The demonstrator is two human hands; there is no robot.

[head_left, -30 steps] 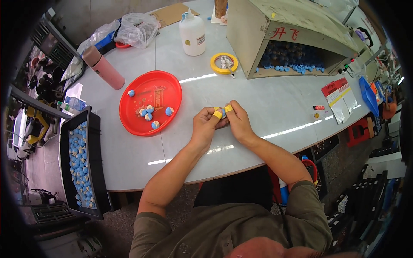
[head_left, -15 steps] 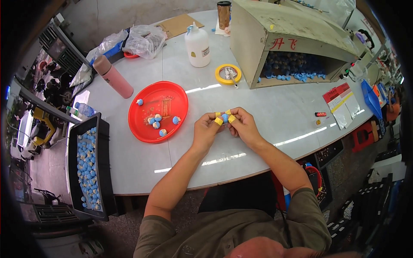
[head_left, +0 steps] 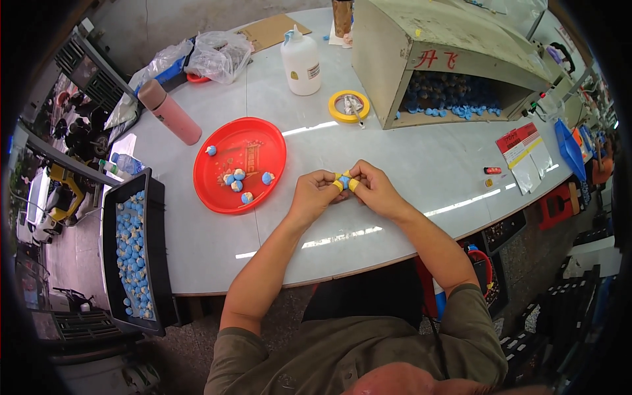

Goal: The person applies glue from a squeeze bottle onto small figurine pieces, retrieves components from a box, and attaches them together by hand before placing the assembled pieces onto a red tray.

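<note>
Over the middle of the table, both my hands meet around a small blue ball-like piece [head_left: 343, 182], mostly hidden by the fingers. My left hand [head_left: 315, 194] pinches it from one side with thumb and forefinger. From the other side my right hand [head_left: 376, 191] grips it the same way. Yellow tape wraps the tips of the thumbs and forefingers. To the left lies a round red plate [head_left: 220, 191] bearing several small blue-and-cream balls [head_left: 238, 174], some touching each other, others apart.
At the table's left edge a black bin [head_left: 158, 243] holds many similar balls. A pink flask [head_left: 172, 115], white squeeze bottle [head_left: 301, 66] and yellow tape roll [head_left: 334, 108] stand farther back. A metal box [head_left: 388, 72] with blue pieces inside is at the far right, near a red-and-white paper [head_left: 520, 148].
My fingertips have shifted around the blue piece and now cover more of its edges. The whole scene sits slightly higher in the picture; the balls on the plate keep their places.
</note>
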